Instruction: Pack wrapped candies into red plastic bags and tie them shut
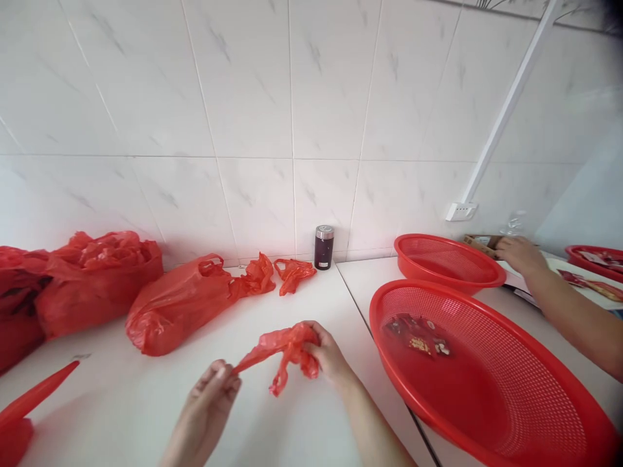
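A small red plastic bag (285,353) is stretched between both my hands above the white table (121,402). My left hand (209,402) pinches one twisted end of it, fingers closed. My right hand (328,353) grips the bunched other end, fingers curled round it. A loose flap of the bag hangs down between them.
Filled red bags (180,305) (97,275) lie at the left, with crumpled empty ones (293,272) near the wall. A dark jar (324,246) stands by the tiles. Two red mesh baskets (535,415) (448,259) sit at the right, the near one holding small packets (419,334). Another person's hand (520,253) reaches in from the right.
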The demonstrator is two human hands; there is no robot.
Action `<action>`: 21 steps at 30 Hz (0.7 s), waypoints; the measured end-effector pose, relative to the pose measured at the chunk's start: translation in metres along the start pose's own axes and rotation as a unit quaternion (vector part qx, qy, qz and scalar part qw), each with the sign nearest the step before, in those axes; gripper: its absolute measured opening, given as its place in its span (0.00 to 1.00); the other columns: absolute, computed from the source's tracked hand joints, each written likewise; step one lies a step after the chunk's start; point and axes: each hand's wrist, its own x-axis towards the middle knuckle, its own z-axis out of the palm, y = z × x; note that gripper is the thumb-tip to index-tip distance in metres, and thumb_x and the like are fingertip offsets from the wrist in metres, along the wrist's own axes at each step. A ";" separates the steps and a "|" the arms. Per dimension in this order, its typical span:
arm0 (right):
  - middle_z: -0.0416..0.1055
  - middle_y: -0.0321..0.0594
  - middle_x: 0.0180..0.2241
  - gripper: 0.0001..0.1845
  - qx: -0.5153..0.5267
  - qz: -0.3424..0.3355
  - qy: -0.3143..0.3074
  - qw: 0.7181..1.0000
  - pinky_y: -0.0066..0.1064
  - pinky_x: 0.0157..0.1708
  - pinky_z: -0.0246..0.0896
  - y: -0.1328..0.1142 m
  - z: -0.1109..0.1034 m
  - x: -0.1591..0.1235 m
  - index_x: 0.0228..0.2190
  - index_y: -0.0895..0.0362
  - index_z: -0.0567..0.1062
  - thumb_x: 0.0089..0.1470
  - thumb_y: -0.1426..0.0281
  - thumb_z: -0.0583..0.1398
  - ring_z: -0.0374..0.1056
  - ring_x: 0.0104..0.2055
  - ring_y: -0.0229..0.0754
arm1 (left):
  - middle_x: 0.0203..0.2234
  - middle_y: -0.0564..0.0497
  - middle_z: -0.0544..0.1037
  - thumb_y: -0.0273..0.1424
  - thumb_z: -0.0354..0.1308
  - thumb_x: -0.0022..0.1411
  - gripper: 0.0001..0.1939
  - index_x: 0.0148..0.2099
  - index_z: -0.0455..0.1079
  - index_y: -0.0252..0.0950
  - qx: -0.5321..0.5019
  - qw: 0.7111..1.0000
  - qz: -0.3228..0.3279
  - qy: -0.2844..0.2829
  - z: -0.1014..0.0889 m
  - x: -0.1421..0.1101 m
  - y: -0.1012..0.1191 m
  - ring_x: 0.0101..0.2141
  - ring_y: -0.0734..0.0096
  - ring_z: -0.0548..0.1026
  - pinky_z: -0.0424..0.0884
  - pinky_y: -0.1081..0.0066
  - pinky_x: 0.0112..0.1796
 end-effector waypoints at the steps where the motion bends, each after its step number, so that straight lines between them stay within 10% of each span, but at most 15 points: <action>1: 0.74 0.38 0.35 0.17 0.004 0.005 0.009 1.000 0.33 0.37 0.66 -0.001 -0.006 0.002 0.38 0.54 0.73 0.42 0.66 0.66 0.71 0.36 0.43 | 0.22 0.57 0.67 0.41 0.72 0.42 0.13 0.26 0.72 0.43 -0.019 0.999 0.012 0.029 -0.014 0.003 0.011 0.23 0.76 0.65 0.72 0.75 0.28; 5: 0.75 0.41 0.36 0.18 0.005 0.017 0.030 0.999 0.33 0.36 0.66 -0.002 -0.024 0.006 0.37 0.55 0.74 0.41 0.64 0.66 0.72 0.36 0.44 | 0.21 0.58 0.66 0.37 0.75 0.33 0.18 0.23 0.70 0.39 -0.054 0.988 0.068 0.128 -0.057 0.010 0.049 0.22 0.79 0.63 0.72 0.78 0.26; 8: 0.75 0.41 0.34 0.20 0.003 0.026 0.055 0.998 0.31 0.32 0.66 0.003 -0.030 0.009 0.38 0.56 0.72 0.43 0.60 0.65 0.72 0.32 0.43 | 0.31 0.54 0.74 0.42 0.72 0.36 0.18 0.32 0.74 0.43 0.156 0.967 0.118 0.165 -0.059 0.004 0.057 0.30 0.69 0.71 0.73 0.72 0.29; 14: 0.75 0.40 0.30 0.19 -0.054 0.029 0.060 0.996 0.31 0.30 0.65 0.007 -0.032 0.008 0.33 0.57 0.74 0.46 0.55 0.63 0.71 0.29 0.42 | 0.56 0.47 0.68 0.45 0.60 0.55 0.20 0.50 0.70 0.52 0.553 0.736 0.376 0.101 -0.009 -0.014 0.021 0.51 0.46 0.68 0.70 0.53 0.44; 17: 0.76 0.41 0.31 0.20 -0.108 0.013 0.044 0.993 0.32 0.33 0.65 0.007 -0.025 0.004 0.33 0.57 0.77 0.48 0.52 0.61 0.71 0.33 0.43 | 0.57 0.48 0.69 0.37 0.58 0.56 0.17 0.49 0.72 0.50 0.571 0.763 0.304 0.006 0.008 -0.003 -0.005 0.56 0.46 0.64 0.53 0.46 0.57; 21: 0.75 0.38 0.29 0.19 -0.203 -0.026 0.072 0.976 0.33 0.34 0.64 0.008 -0.026 0.006 0.30 0.56 0.78 0.49 0.53 0.60 0.69 0.32 0.43 | 0.39 0.49 0.81 0.33 0.53 0.56 0.11 0.40 0.74 0.44 0.538 0.831 0.140 -0.019 0.008 0.017 -0.013 0.42 0.52 0.75 0.67 0.55 0.45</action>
